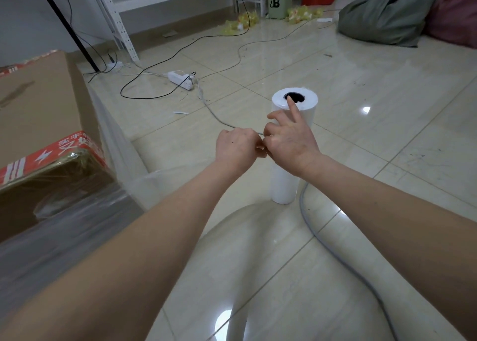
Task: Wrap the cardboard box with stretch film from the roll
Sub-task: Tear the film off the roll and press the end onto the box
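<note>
A white stretch film roll stands upright on the floor tiles, its dark core facing up. My right hand is in front of the roll, index finger raised to the core's rim, the other fingers pinched. My left hand is closed beside it, knuckles touching the right hand; both seem to pinch clear film between them. A sheet of stretch film runs from the hands to the cardboard box at the left. The box has red tape and its near sides are covered in film.
A grey cable snakes across the floor past the roll. A white power strip with black cords lies farther back. A green bin, yellow scraps, a white shelf frame and a grey-green sack sit along the far side.
</note>
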{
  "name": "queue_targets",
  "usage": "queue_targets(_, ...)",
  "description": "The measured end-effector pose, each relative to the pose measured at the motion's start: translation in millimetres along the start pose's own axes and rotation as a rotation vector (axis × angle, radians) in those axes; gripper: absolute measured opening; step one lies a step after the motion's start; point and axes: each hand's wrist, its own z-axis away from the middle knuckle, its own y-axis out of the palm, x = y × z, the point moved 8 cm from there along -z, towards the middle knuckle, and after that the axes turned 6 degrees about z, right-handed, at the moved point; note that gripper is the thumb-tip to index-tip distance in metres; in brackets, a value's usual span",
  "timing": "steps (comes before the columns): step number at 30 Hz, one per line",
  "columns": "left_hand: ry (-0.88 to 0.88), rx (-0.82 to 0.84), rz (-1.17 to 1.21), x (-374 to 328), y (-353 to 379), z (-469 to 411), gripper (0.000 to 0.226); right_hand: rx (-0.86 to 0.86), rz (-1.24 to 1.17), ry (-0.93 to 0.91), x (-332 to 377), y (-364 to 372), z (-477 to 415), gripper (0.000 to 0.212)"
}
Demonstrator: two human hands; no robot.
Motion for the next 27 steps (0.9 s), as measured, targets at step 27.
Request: queue_targets(27,-0.211,0.077,0.588,52.9,18.6,2.3,0.015,0.191,0.041,-0.029,7.0,14.2,7.9,0.034)
